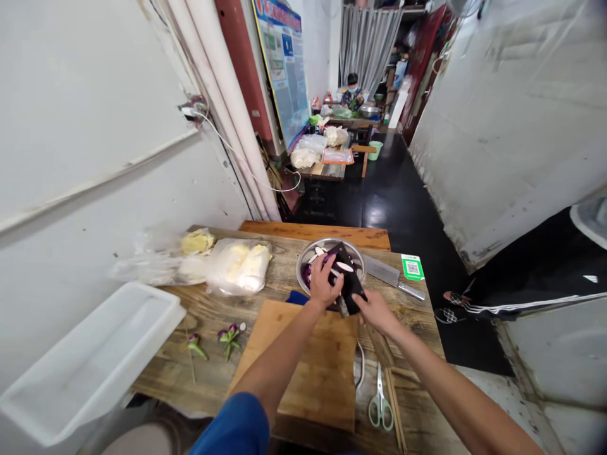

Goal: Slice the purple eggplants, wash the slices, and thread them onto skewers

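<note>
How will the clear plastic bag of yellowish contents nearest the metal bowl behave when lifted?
The clear plastic bag looks floppy: its thin film is wrinkled. Its bulging contents would probably sag below the grip. It seems unlikely to roll, lying slumped and broad on the wooden table.

Whoever's working here has on a plain, bright blue sleeve [237, 426] with soft folds, cut short enough on the left arm [279, 379] to leave the forearm bare, and both the left hand [326, 278] and the right hand [377, 309] are bare, slim-fingered too.
</note>
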Tool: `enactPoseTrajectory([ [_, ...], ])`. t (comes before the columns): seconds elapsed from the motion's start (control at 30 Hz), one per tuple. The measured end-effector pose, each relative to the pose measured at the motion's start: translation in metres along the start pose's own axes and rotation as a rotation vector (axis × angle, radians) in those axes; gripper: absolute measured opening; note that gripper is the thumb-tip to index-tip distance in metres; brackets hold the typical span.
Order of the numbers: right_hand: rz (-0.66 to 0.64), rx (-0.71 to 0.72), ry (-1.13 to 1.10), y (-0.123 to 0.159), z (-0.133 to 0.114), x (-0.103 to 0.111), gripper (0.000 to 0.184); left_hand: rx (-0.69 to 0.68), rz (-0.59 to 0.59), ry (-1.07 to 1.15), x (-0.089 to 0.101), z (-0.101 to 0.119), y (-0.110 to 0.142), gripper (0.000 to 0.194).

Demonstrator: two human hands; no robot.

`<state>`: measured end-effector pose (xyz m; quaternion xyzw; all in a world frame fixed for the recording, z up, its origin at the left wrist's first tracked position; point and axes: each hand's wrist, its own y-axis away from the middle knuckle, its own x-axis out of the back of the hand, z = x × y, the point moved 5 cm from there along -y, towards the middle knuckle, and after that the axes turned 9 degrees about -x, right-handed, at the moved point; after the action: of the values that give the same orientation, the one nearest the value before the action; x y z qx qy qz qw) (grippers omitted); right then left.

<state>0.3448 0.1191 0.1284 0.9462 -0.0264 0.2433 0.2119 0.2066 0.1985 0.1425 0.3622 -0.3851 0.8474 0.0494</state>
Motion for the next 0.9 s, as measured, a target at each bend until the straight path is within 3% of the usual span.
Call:
enactPoseTrajectory([
  [0.07, 0.071, 0.021, 0.094, -0.019, -0.014, 0.019, 0.028, 0.053, -0.096, -0.006, -0.022, -0.024, -0.01, 0.058],
  [0.2, 0.186, 0.056, 0.194, -0.03, -0.018, 0.057, 0.024, 0.116, -0.455, -0.114, -0.06, -0.063, -0.002, 0.066],
  [0.3, 0.203, 0.053, 0.197, -0.019, -0.005, 0.073, 0.026, 0.126, -0.502, -0.234, -0.071, -0.081, -0.001, 0.07],
  [0.37, 0.216, 0.038, 0.172, -0.01, 0.008, 0.076, 0.029, 0.03, -0.553, -0.269, -0.08, -0.085, -0.004, 0.073],
  [0.5, 0.303, -0.002, 0.105, 0.015, 0.043, 0.072, 0.04, -0.331, -0.786, -0.173, -0.104, -0.073, -0.007, 0.067],
  [0.57, 0.438, -0.021, 0.14, 0.032, 0.068, 0.07, 0.044, -0.362, -0.785, -0.176, -0.107, -0.07, -0.011, 0.065],
  [0.67, 0.675, -0.005, 0.382, 0.06, 0.107, 0.066, 0.047, -0.416, -0.784, -0.17, -0.103, -0.065, -0.014, 0.065],
  [0.8, 0.716, 0.028, 0.626, 0.081, 0.162, 0.052, 0.033, -0.351, -0.726, -0.181, -0.092, -0.069, -0.015, 0.061],
  [0.9, 0.733, 0.099, 0.687, 0.085, 0.195, 0.041, 0.024, -0.385, -0.781, -0.154, -0.096, -0.069, -0.008, 0.064],
])
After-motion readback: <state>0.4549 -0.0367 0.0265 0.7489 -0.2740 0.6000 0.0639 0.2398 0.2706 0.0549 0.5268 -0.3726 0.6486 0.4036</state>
